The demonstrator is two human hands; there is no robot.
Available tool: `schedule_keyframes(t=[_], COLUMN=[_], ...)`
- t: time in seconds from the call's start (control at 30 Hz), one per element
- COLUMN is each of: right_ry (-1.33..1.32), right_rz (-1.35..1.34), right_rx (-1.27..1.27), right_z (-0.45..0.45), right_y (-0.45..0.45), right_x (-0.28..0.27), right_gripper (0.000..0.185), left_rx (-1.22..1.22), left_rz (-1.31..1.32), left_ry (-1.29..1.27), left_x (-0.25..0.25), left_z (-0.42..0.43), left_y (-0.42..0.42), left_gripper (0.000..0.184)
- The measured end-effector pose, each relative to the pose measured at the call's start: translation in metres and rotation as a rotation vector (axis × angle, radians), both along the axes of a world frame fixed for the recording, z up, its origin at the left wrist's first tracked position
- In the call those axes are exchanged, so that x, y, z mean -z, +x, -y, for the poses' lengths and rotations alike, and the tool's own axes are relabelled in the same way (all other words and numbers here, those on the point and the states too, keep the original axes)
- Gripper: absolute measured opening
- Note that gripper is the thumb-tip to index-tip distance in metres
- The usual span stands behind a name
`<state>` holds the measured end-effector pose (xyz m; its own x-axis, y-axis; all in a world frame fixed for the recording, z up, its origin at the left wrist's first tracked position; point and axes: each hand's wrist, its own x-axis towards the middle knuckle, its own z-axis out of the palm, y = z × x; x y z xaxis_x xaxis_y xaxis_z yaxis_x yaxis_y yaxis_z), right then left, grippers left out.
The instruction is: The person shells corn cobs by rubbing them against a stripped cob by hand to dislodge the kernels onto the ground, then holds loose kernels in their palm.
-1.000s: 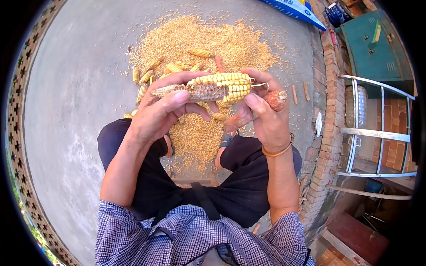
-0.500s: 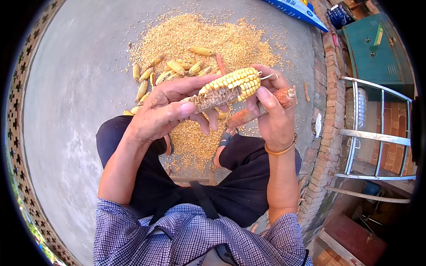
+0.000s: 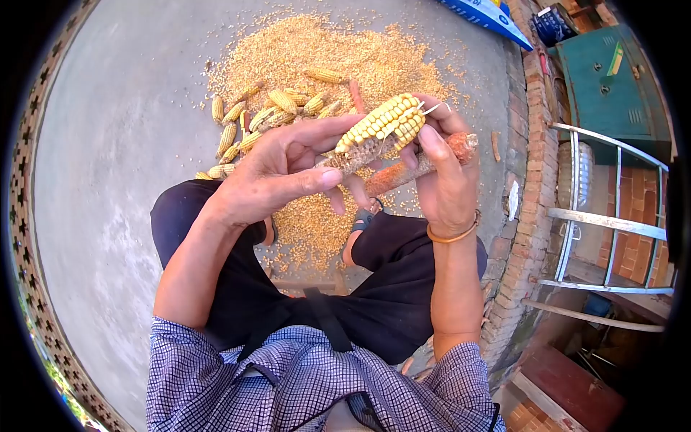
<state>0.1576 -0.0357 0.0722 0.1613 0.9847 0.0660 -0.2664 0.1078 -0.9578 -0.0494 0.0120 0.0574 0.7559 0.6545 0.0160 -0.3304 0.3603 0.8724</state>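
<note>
A partly shelled ear of corn [image 3: 383, 126] is held across both hands, its upper side still lined with yellow kernels and its lower left part stripped. My left hand [image 3: 277, 162] grips the stripped end between thumb and fingers. At the other end, my right hand [image 3: 450, 176] pinches the kernel-covered tip, where a few pale husk strands stick out. That same hand also keeps a bare reddish corn cob [image 3: 394, 177] against its palm, slanting below the ear. Some fingers are hidden behind the corn.
Loose kernels [image 3: 338, 54] lie in a wide heap on the concrete floor, with several unshelled ears [image 3: 283, 101] at its near left edge. More kernels [image 3: 309, 230] lie between my feet. To the right are a low brick edge [image 3: 536, 151], a metal ladder-like frame [image 3: 604, 220] and a green cabinet [image 3: 608, 79].
Both hands keep their hold on the ear and cob. The ear is tilted slightly more steeply, and the left hand has shifted a little right along it. The view has moved slightly.
</note>
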Motion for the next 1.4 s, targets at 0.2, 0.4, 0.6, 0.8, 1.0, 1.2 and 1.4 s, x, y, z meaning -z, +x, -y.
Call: schedule_keyframes(t=[0.2, 0.4, 0.6, 0.8, 1.0, 1.2, 1.4], right_ry=[-0.030, -0.066, -0.101, -0.112, -0.077, -0.090, 0.016], right_rz=[0.055, 0.086, -0.014, -0.084, -0.006, 0.080, 0.075], right_rx=[-0.046, -0.015, 0.110, 0.140, 0.100, 0.068, 0.017], right_z=[0.000, 0.002, -0.001, -0.002, 0.000, 0.003, 0.000], right_y=[0.004, -0.009, -0.001, -0.001, -0.004, -0.004, -0.010], right_x=[0.007, 0.007, 0.009, 0.012, 0.010, 0.007, 0.019], right_gripper=[0.035, 0.035, 0.029, 0.023, 0.025, 0.029, 0.033], left_rx=[-0.024, -0.029, 0.051, 0.125, 0.139, 0.168, 0.054], left_rz=[-0.082, -0.122, 0.059, 0.195, 0.224, 0.253, -0.103], left_ry=[0.038, -0.143, -0.431, -0.587, -0.659, -0.680, -0.468], left_x=[0.012, 0.015, 0.013, 0.011, 0.012, 0.016, 0.017], left_z=[0.006, 0.014, 0.014, 0.015, 0.016, 0.017, 0.020], left_y=[0.008, 0.019, 0.019, 0.021, 0.021, 0.022, 0.029], left_gripper=[0.054, 0.044, 0.048, 0.058, 0.057, 0.058, 0.060])
